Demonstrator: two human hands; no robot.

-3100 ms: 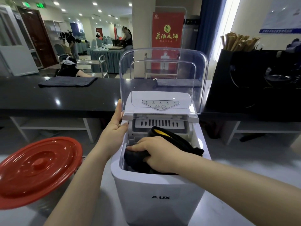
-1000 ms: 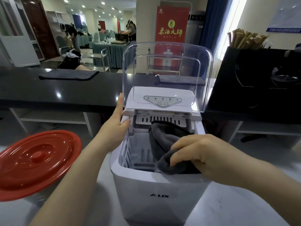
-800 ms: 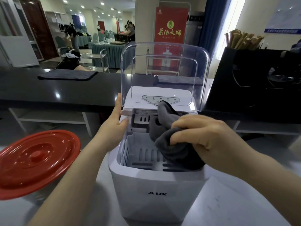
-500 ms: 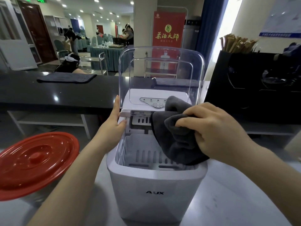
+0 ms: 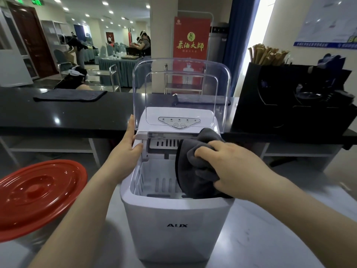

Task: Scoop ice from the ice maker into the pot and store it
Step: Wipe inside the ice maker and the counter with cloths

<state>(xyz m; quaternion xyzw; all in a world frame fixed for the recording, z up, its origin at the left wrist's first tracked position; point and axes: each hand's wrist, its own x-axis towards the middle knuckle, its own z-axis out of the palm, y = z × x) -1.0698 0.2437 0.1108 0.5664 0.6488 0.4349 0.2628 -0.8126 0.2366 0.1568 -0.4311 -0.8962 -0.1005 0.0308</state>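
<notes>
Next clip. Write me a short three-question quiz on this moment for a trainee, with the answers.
1. True or false: the ice maker's clear lid is shut.
2. What does the right hand grip? A) a scoop B) a grey cloth C) a cup
3. Fill in: the left hand rests against the ice maker's ____ side.

Key: 1 false, the lid stands open; 2 B; 3 left.
</notes>
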